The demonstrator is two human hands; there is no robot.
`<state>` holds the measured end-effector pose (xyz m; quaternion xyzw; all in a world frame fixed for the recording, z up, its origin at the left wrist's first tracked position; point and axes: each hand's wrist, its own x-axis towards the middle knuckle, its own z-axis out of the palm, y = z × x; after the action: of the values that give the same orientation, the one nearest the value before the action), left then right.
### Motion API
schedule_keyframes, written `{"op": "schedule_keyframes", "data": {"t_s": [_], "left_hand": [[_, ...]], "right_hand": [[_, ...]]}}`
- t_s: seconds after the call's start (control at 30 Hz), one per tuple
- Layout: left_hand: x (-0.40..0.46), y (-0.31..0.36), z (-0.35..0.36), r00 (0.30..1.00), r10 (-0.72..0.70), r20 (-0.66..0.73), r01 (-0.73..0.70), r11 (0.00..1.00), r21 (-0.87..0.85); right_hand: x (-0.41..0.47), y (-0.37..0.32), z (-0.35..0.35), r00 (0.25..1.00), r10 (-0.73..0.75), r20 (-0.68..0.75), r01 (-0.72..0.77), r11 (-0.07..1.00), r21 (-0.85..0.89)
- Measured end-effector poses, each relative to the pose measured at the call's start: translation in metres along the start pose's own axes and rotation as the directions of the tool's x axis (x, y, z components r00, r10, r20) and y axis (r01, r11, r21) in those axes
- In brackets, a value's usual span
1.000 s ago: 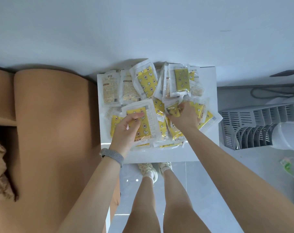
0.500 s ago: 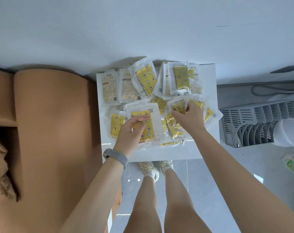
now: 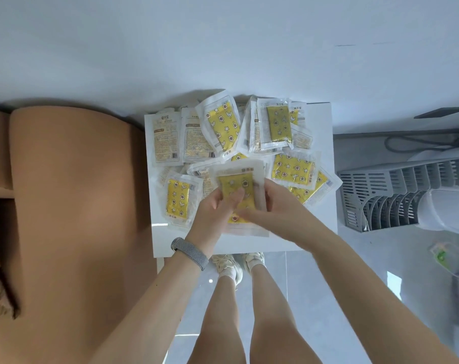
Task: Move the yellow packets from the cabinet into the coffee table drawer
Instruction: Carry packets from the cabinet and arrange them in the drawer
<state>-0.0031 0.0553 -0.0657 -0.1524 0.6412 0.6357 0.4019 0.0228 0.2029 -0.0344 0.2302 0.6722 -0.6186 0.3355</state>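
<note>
Head view looks straight down at a small white counter (image 3: 320, 122) in the middle of the frame. Lots of yellow packets (image 3: 292, 169) lie spread over it, some face up with stars and some turned over to the white side. Both hands meet near the lower middle of the pile. The left hand (image 3: 214, 214) and the right hand (image 3: 278, 208) hold a small stack of packets (image 3: 236, 185) together, with the fingers (image 3: 235, 198) curled tight around its sides. A gray band (image 3: 190, 253) sits on the left wrist. A brown sofa (image 3: 73, 206) fills the left side of the frame. A gray rack (image 3: 396, 190) stands at the right. The drawer cannot be seen.
</note>
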Motion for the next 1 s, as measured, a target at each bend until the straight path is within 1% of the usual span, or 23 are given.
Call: {"op": "schedule_keyframes", "data": {"t_s": [0.03, 0.07, 0.1, 0.13, 0.17, 0.2, 0.23, 0.27, 0.3, 0.33, 0.37, 0.43, 0.5, 0.63, 0.73, 0.8, 0.9, 0.93, 1.0], "left_hand": [[-0.001, -0.001, -0.001, 1.0, 0.019, -0.01, -0.019, 1.0, 0.018], [-0.004, 0.0, -0.001, 0.999, 0.041, -0.013, -0.041, 0.998, 0.039], [-0.006, -0.001, -0.002, 0.998, 0.059, -0.021, -0.058, 0.997, 0.05], [-0.007, -0.002, -0.004, 0.998, 0.064, -0.027, -0.062, 0.997, 0.042], [-0.007, -0.003, -0.006, 0.997, 0.062, -0.036, -0.061, 0.998, 0.03], [-0.007, -0.002, -0.007, 0.997, 0.055, -0.056, -0.054, 0.998, 0.018], [-0.007, -0.002, -0.008, 0.996, 0.041, -0.076, -0.041, 0.999, 0.002], [-0.006, -0.002, -0.01, 0.995, 0.023, -0.096, -0.025, 0.999, -0.026], [-0.006, -0.002, -0.011, 0.993, 0.006, -0.116, -0.012, 0.999, -0.049], [-0.005, -0.002, -0.012, 0.992, -0.007, -0.128, -0.001, 0.998, -0.065], [-0.004, -0.003, -0.013, 0.992, -0.016, -0.125, 0.007, 0.997, -0.071], [-0.004, -0.003, -0.016, 0.992, -0.037, -0.121, 0.029, 0.997, -0.064], [-0.003, -0.003, -0.02, 0.99, -0.06, -0.125, 0.051, 0.996, -0.072], [-0.004, 0.001, -0.021, 0.986, -0.093, -0.137, 0.076, 0.989, -0.127], [-0.004, 0.003, -0.02, 0.985, -0.09, -0.149, 0.074, 0.991, -0.108], [-0.003, 0.004, -0.019, 0.985, -0.082, -0.152, 0.066, 0.992, -0.107], [-0.001, 0.003, -0.018, 0.987, -0.068, -0.147, 0.054, 0.993, -0.101], [-0.001, 0.003, -0.018, 0.987, -0.063, -0.145, 0.049, 0.994, -0.101], [0.0, 0.002, -0.018, 0.988, -0.059, -0.144, 0.044, 0.993, -0.108]], "right_hand": [[-0.001, -0.004, -0.009, 0.999, -0.006, 0.049, 0.006, 1.0, -0.004], [-0.001, -0.006, -0.02, 0.998, 0.0, 0.064, 0.001, 1.0, -0.015], [0.003, -0.006, -0.033, 1.0, 0.021, 0.021, -0.021, 0.999, -0.03], [0.008, -0.003, -0.047, 0.997, 0.034, -0.073, -0.037, 0.999, -0.031], [0.015, 0.004, -0.061, 0.979, 0.036, -0.2, -0.044, 0.999, -0.032], [0.024, 0.013, -0.074, 0.942, 0.023, -0.334, -0.047, 0.997, -0.061], [0.033, 0.024, -0.084, 0.89, 0.007, -0.455, -0.069, 0.99, -0.12], [0.041, 0.035, -0.092, 0.838, -0.02, -0.545, -0.094, 0.979, -0.18], [0.05, 0.048, -0.098, 0.799, -0.049, -0.6, -0.123, 0.962, -0.243], [0.058, 0.059, -0.101, 0.778, -0.087, -0.622, -0.143, 0.94, -0.31], [0.065, 0.069, -0.102, 0.777, -0.122, -0.618, -0.165, 0.907, -0.387], [0.075, 0.081, -0.1, 0.803, -0.181, -0.568, -0.202, 0.813, -0.546], [0.08, 0.086, -0.097, 0.823, -0.183, -0.537, -0.226, 0.763, -0.605], [0.087, 0.093, -0.088, 0.828, -0.177, -0.533, -0.264, 0.715, -0.647], [0.091, 0.093, -0.084, 0.809, -0.187, -0.558, -0.302, 0.682, -0.667], [0.093, 0.09, -0.081, 0.798, -0.169, -0.579, -0.34, 0.667, -0.663], [0.095, 0.084, -0.077, 0.803, -0.156, -0.576, -0.378, 0.613, -0.693], [0.095, 0.084, -0.076, 0.806, -0.148, -0.573, -0.377, 0.619, -0.689], [0.093, 0.084, -0.075, 0.806, -0.126, -0.579, -0.361, 0.671, -0.648]]}}
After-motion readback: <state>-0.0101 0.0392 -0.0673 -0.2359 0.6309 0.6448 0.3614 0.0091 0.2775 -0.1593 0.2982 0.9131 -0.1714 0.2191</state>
